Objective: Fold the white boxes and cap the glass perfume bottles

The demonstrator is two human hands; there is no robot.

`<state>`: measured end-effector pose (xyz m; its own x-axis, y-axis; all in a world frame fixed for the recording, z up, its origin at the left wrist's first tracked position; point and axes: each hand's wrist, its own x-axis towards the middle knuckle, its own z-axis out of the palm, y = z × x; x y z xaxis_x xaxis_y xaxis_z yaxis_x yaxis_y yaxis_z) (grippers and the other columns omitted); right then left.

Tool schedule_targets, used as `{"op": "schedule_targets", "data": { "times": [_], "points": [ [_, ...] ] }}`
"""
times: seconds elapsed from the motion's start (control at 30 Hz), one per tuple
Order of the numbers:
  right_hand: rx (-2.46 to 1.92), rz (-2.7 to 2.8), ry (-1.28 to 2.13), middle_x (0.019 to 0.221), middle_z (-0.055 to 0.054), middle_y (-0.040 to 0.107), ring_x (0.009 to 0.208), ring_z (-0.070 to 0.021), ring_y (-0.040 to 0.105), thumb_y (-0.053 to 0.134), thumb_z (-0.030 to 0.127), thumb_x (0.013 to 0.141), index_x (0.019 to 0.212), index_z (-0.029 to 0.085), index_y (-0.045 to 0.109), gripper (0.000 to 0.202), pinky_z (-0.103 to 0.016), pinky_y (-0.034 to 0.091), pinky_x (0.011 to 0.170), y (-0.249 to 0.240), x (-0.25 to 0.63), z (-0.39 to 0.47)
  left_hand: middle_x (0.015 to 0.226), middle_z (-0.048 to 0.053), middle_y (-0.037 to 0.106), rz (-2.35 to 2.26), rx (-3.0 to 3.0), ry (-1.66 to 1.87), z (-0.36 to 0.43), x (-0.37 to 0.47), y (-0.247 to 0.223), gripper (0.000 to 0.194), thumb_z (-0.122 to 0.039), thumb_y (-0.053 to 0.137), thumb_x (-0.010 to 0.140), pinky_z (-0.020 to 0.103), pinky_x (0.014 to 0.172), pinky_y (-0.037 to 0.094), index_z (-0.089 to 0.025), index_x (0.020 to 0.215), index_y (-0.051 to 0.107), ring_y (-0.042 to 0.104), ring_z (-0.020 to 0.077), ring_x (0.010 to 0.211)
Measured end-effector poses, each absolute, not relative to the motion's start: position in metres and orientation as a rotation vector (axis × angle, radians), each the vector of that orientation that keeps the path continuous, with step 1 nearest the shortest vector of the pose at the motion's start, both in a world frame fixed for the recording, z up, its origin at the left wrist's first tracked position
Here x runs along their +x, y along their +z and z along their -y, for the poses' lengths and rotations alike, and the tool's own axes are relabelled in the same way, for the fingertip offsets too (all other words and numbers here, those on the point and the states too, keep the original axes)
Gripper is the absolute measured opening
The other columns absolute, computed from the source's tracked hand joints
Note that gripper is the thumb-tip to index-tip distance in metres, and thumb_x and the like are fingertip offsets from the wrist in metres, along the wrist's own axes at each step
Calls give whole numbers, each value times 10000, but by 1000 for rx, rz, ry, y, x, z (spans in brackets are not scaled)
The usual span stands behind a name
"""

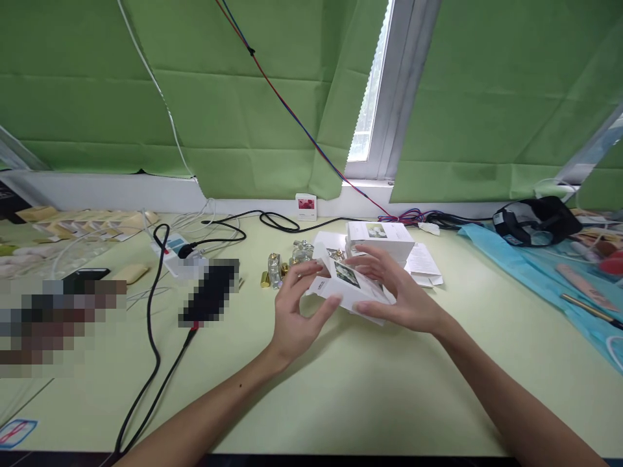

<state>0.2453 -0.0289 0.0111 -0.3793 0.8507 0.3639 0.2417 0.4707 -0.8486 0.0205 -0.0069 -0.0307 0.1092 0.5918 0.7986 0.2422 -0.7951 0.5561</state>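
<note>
Between my two hands, a white cardboard box [335, 290] with a dark picture on its face is held tilted above the table, its left end flap raised. My left hand [299, 311] grips it near the flap, thumb on the near side. Around the right part of the box are the fingers and thumb of my right hand [394, 292]. Just behind lie several small glass bottles [274, 269] with gold caps, partly hidden by my left hand. A stack of similar white boxes [384, 237] stands beyond my right hand.
Flattened white cardboard [424, 263] lies right of the stack. A small box with a red picture [306, 206] stands at the wall. A black cable [154, 337] runs from a power strip [172, 253] on the left. Blue sheeting [516, 259] bearing a black strapped item [535, 220] covers the right side.
</note>
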Motion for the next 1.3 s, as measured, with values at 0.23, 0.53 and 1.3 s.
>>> {"op": "schedule_targets", "data": {
  "times": [0.23, 0.53, 1.3],
  "points": [
    [-1144, 2188, 617, 1508, -73, 541, 1391, -381, 509, 796, 434, 829, 1464, 343, 496, 708, -606, 455, 1138, 34, 275, 29, 998, 72, 731, -779, 2411, 1705, 12, 31, -36, 127, -285, 773, 870, 398, 844, 569, -233, 986, 768, 647, 247, 1013],
    [-1253, 2312, 486, 1466, -51, 566, 1326, -351, 563, 755, 333, 833, 1420, 367, 542, 626, -564, 506, 1071, 16, 298, 20, 884, 61, 718, -791, 2420, 1452, 12, 32, -46, 75, -264, 733, 901, 346, 752, 571, -207, 854, 745, 669, 203, 873],
    [-835, 2142, 24, 958, -96, 715, 880, -232, 666, 577, 199, 992, 1138, 180, 642, 160, -361, 550, 750, -2, 242, 35, 476, -38, 453, -752, 2475, 1627, 18, 26, -35, 427, -76, 504, 965, 269, 446, 286, -180, 552, 476, 388, 82, 431]
  ]
}}
